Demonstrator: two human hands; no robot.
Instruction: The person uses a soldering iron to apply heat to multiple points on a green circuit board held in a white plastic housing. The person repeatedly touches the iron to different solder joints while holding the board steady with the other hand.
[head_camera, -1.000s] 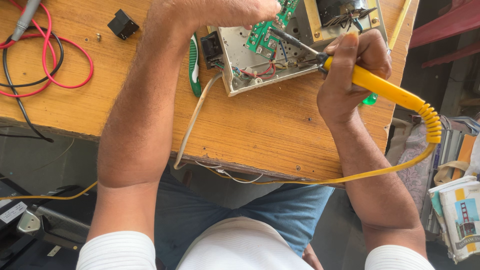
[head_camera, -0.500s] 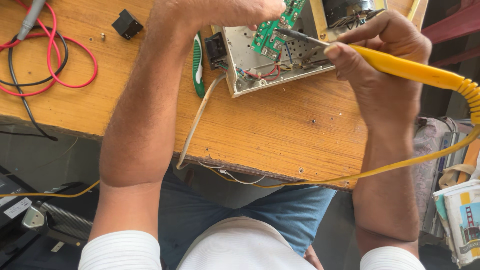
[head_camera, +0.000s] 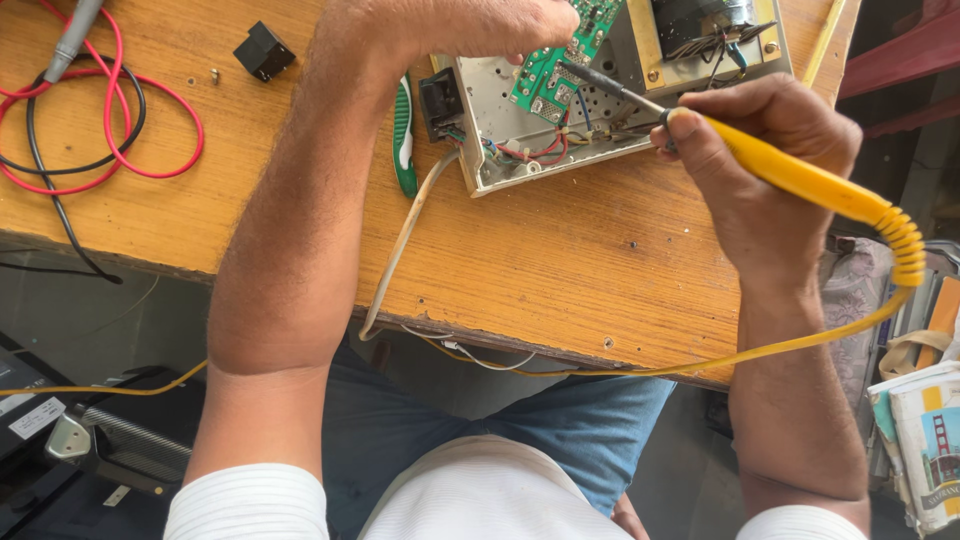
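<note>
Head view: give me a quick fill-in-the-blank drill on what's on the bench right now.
1. The right hand holds a soldering iron with a ____ handle.
2. The iron's tip points at the ____ circuit board.
3. The left hand rests on the open metal ____.
4. The coiled leads at far left are black and ____.

Missing: yellow; green; case; red

Soldering iron (head_camera: 790, 175): yellow handle, yellow coiled cord. Circuit board (head_camera: 560, 55): green. Open metal case (head_camera: 560, 130): pale grey, perforated. Test leads (head_camera: 90, 120): red and black. Small box (head_camera: 264, 50): black. Tool handle (head_camera: 403, 135) beside the case: green and white, possibly a brush. Table (head_camera: 560, 270): orange-brown wood grain.
</note>
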